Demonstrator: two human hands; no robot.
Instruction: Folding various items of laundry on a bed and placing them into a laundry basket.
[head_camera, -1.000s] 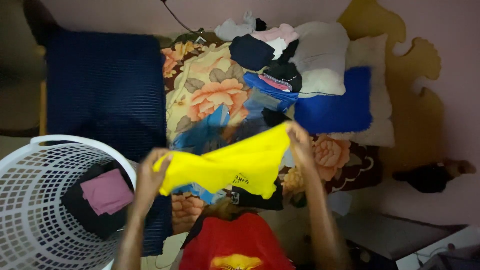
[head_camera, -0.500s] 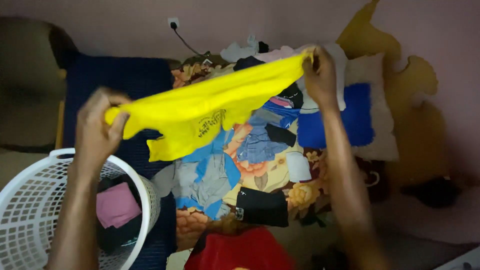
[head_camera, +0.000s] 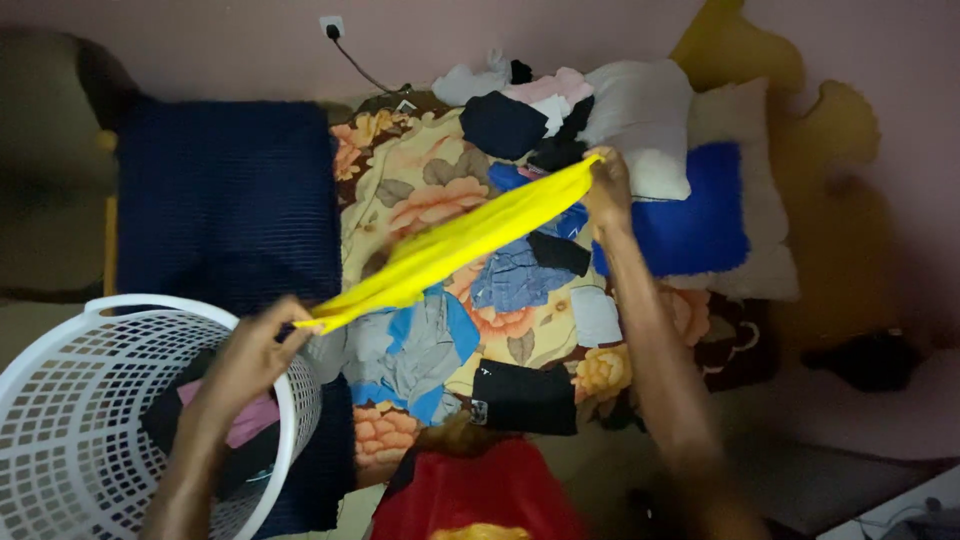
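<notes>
Since half a second ago, both hands came lower and the yellow garment (head_camera: 455, 245) is now pulled into a narrow band. Left hand (head_camera: 250, 355) pinches its lower end above the white laundry basket (head_camera: 60, 420) rim; right hand (head_camera: 607, 190) grips the upper end over the floral bedspread (head_camera: 420, 180), near the blue pillow (head_camera: 690, 215).

A bright yellow garment (head_camera: 455, 245) stretches above a floral blanket (head_camera: 420, 190) of orange, cream and brown, with a navy waffle-textured cover (head_camera: 225, 195) at the left, a white lattice basket (head_camera: 70, 420) near left, and a royal-blue cushion (head_camera: 695, 215) at the right.
</notes>
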